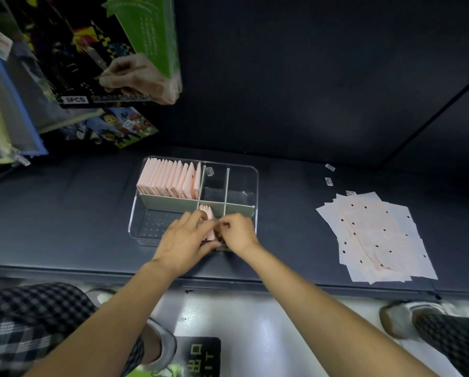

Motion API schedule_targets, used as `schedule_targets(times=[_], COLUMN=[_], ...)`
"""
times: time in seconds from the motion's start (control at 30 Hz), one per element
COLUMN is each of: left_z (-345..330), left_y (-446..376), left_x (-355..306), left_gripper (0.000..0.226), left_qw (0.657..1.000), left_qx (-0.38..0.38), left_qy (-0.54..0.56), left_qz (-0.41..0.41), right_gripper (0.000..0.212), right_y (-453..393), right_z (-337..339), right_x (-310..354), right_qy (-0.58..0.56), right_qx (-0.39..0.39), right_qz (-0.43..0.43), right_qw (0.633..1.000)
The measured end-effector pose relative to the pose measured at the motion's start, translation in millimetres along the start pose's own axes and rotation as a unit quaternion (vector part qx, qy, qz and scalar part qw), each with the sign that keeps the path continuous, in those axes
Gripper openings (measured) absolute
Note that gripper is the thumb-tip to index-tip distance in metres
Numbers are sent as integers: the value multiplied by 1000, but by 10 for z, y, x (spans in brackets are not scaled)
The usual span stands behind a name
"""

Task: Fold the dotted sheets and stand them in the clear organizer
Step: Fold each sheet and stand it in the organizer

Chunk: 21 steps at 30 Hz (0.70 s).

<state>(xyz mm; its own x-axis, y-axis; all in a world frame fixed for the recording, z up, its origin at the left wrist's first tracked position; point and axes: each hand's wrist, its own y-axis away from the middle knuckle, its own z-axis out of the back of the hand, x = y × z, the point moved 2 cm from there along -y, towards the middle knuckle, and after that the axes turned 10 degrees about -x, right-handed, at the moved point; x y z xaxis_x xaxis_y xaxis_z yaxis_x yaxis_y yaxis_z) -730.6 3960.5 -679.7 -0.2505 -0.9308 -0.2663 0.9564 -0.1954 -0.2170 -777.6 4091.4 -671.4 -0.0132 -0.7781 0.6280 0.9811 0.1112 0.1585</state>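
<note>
Both hands, left hand [185, 238] and right hand [234, 231], pinch folded pink sheets [209, 223] upright in the clear organizer [251, 175]'s near compartment; next likely fetching from the unfolded dotted sheets [375, 235] lying well apart

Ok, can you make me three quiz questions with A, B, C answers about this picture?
1. Where is the loose pile of dotted sheets?
A. right of the clear organizer
B. inside it
C. on the floor

2. What colour are the folded sheets standing in the organizer?
A. green
B. pink
C. blue

3. What are the hands doing?
A. resting apart
B. holding scissors
C. together at the organizer's front compartment

Answers:
1 A, the pile lies flat on the dark surface to the right.
2 B, a pink row fills the back left compartment.
3 C, left hand and right hand meet on pink sheets there.
</note>
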Motion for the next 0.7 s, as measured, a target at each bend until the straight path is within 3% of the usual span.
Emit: schedule_targets(times=[0.07, 0.2, 0.37, 0.5, 0.57, 0.7], left_z=[-11, -8, 47, -164, -363, -728], left_y=[-9, -51, -293, -387, -361, -275], left_x=[12, -16, -552, -1096, -1258, -1359], left_gripper=[47, 40, 48, 32, 31, 43], left_qw=[999, 998, 997, 987, 981, 971], left_qx=[18, -4, -59, 4, 60, 164], left_qy=[-24, -38, 33, 95, 102, 72], left_qz=[11, 44, -45, -130, -151, -159], right_gripper=[19, 16, 21, 38, 42, 27], right_y=[77, 243, 403, 576, 648, 695], right_z=[109, 548, 1306, 1750, 1818, 1792], right_x=[-136, -779, -1961, -2722, -2947, -3166], right_qy=[-48, -61, 1, 97, 94, 86], right_qx=[-3, -97, -209, -272, -262, -253], right_qz=[28, 40, -72, -182, -212, -197], right_qw=[998, 993, 975, 940, 937, 943])
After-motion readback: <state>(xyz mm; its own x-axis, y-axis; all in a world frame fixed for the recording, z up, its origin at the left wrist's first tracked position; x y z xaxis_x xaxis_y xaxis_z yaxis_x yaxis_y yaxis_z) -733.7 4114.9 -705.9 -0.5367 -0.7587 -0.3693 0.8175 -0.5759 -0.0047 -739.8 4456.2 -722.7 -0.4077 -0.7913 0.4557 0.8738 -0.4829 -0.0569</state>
